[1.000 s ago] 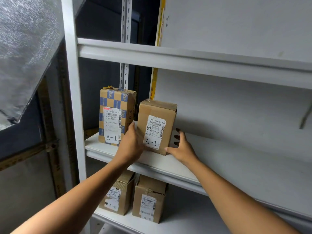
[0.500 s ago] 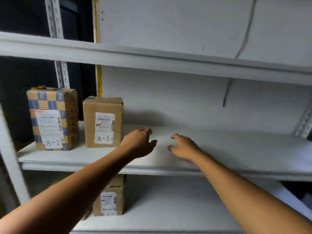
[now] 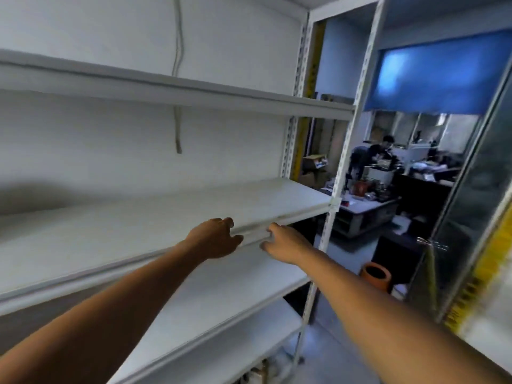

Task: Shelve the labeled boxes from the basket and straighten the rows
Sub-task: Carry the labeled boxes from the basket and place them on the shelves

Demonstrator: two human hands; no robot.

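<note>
our left hand (image 3: 214,239) and right hand (image 3: 285,245) hang side by side at the front lip of the middle shelf (image 3: 155,217), fingers loosely curled, holding nothing. no labeled box or basket shows; the boards beyond and below our hands lie bare. we judge the next box must be fetched, so we should find the basket, grip a box by both sides and read its label before shelving.

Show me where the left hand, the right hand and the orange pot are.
left hand (image 3: 214,239), head view, back of the hand.
right hand (image 3: 286,242), head view, back of the hand.
orange pot (image 3: 376,278), head view, its outer wall.
</note>
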